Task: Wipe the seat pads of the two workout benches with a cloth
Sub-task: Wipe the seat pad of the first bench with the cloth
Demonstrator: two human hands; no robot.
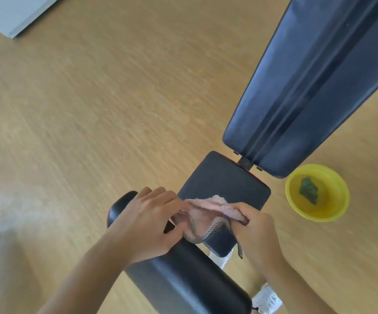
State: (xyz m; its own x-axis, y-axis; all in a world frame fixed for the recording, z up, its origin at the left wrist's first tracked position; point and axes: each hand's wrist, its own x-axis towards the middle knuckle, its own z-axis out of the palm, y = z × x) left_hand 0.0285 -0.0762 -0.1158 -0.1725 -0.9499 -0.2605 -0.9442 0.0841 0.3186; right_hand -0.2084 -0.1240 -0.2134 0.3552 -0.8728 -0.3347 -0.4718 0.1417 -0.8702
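Observation:
A black workout bench stands on the wooden floor. Its small seat pad (pixel 224 180) lies in the middle, and the long backrest pad (pixel 314 80) rises to the upper right. A pink cloth (pixel 208 209) with a grey trimmed edge is stretched over the near end of the seat pad. My left hand (pixel 147 220) grips the cloth's left side. My right hand (pixel 256 232) is closed on its right side. A black padded roller (pixel 183 275) lies under my left wrist. Only this one bench is in view.
A yellow bowl (pixel 335 211) sits on the floor right of the seat pad, holding liquid and a dark green cloth (pixel 309 189). A white panel (pixel 11 12) fills the top left corner. A white shoe (pixel 267 298) shows below the bench.

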